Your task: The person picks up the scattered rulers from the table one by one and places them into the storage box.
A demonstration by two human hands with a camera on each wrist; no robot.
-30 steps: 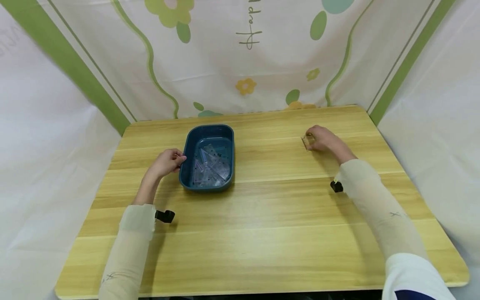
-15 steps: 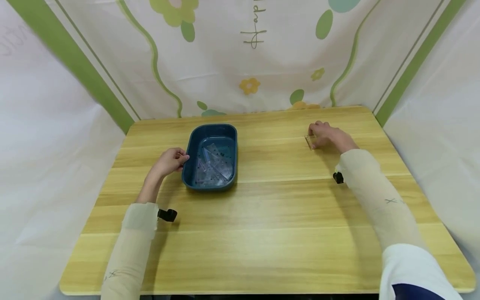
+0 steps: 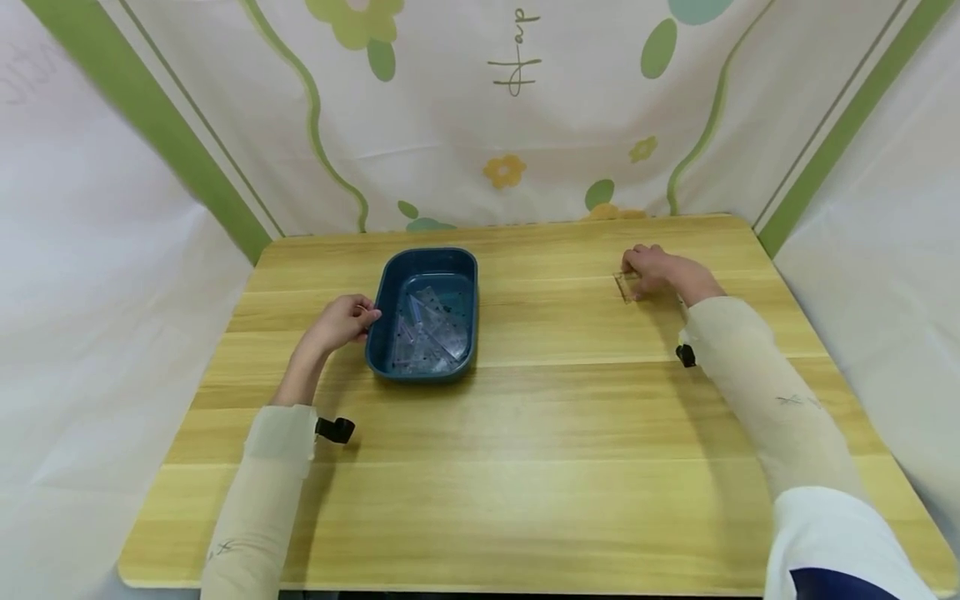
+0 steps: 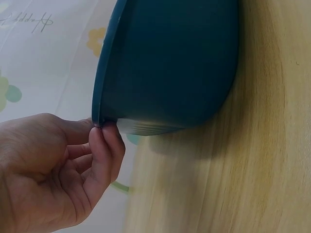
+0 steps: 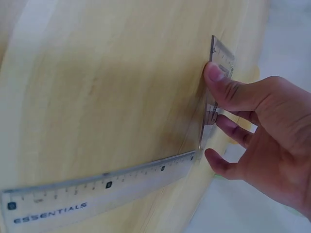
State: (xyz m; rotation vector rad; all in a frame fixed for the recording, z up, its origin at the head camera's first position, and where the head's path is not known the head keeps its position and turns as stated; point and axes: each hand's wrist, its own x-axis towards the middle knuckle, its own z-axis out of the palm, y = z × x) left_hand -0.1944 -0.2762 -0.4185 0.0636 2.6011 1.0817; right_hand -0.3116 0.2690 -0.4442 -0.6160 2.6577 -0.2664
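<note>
At the left of the head view, my left hand (image 3: 343,323) pinches the rim of a dark blue plastic basin (image 3: 435,260). The left wrist view shows thumb and fingertips on either side of that rim, with the basin wall (image 4: 170,63) close above the wood. Several clear rulers and drawing pieces (image 3: 429,333) lie inside it. Farther right, my right hand (image 3: 662,273) pinches a clear plastic piece with scale marks (image 5: 210,114), thumb on one face, fingers behind. A clear ruler (image 5: 104,191) lettered ESSENTIALS lies flat, its end meeting the held piece in this view.
The wooden table (image 3: 525,417) has rounded corners. A printed curtain (image 3: 450,125) hangs right behind its far edge, with white sheets at both sides. Each forearm wears a beige sleeve, with a black wrist camera (image 3: 335,430) on the left one.
The head view has shifted slightly. The right hand has changed its angle a little around the clear piece. The left hand stays on the basin rim, and the basin keeps its place.
</note>
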